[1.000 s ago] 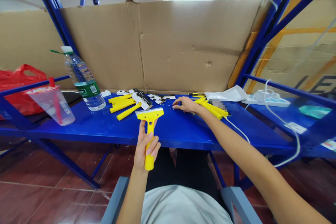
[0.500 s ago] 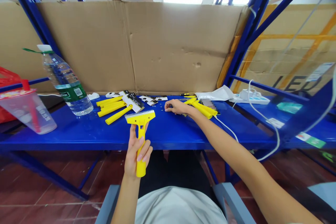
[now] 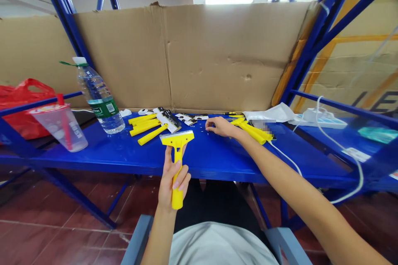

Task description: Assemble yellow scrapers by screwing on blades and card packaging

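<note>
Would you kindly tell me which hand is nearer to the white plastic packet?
Right: the right hand is over the blue table, left of the white packet. The left hand, farther left and lower in view, holds a yellow scraper.

1 held scrpr (image 3: 178,155), 1 btl (image 3: 105,105), 1 cup (image 3: 56,126)

The yellow scraper (image 3: 178,156) (head up) stands in the left hand (image 3: 168,179).

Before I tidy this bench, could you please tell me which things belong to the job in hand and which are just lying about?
Likely in use: scraper in left hand, small bits near right hand, yellow handles.
Seemingly lying about: bottle, cup, red bag.
</note>
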`<state>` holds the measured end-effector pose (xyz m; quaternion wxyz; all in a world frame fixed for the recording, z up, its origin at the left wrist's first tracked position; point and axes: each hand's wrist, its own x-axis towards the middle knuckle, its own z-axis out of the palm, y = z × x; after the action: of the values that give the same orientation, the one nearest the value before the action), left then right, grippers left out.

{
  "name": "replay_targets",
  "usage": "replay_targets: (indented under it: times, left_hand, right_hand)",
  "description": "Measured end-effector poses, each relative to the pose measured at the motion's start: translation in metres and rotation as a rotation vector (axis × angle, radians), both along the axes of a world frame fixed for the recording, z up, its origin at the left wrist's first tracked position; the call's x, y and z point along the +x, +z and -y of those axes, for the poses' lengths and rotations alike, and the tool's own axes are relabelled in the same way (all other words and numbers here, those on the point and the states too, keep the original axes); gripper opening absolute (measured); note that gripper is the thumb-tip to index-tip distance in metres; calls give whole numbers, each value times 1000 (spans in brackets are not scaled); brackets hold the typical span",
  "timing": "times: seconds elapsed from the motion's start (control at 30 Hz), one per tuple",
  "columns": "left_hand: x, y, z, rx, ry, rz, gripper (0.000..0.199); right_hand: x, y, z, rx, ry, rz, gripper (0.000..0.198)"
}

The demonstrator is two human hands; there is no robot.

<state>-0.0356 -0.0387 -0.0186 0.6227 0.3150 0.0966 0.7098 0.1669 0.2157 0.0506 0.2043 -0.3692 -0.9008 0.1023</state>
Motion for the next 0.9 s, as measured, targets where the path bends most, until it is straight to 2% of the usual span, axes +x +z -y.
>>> replay_targets:
  times: [0.1, 0.23, 0.37, 0.47, 0.57, 0.67, 0.73, 0.8, 0.9]
  left_hand:
    - [0, 0, 0, 1, -4, 3, 51]
    - [2, 1, 0, -7, 6, 8, 50]
    - [6, 4, 1, -35, 24, 24, 50]
    - [10, 6, 1, -76, 49, 23, 51]
    - [15, 6, 0, -104, 78, 9, 56]
    - [20, 3, -1, -115, 101, 3, 61]
    - [23, 2, -2, -107, 98, 2, 59]
    - [25, 2, -1, -93, 86, -2, 57]
    - [26, 3, 0, -76, 72, -15, 56]
  right_hand:
    - [2, 4, 2, -23, 20, -96, 8]
    - [1, 14, 15, -129, 92, -355, 25]
    - [-5, 36, 46, -159, 106, -492, 35]
    - [-12, 56, 79, -171, 148, -570, 34]
    - [-22, 68, 114, -180, 232, -559, 28]
    - [-33, 70, 138, -118, 415, -469, 14]
    - [-40, 66, 144, -63, 507, -420, 6]
    - [-46, 61, 144, -34, 534, -408, 4]
    - [-52, 58, 136, -73, 556, -401, 4]
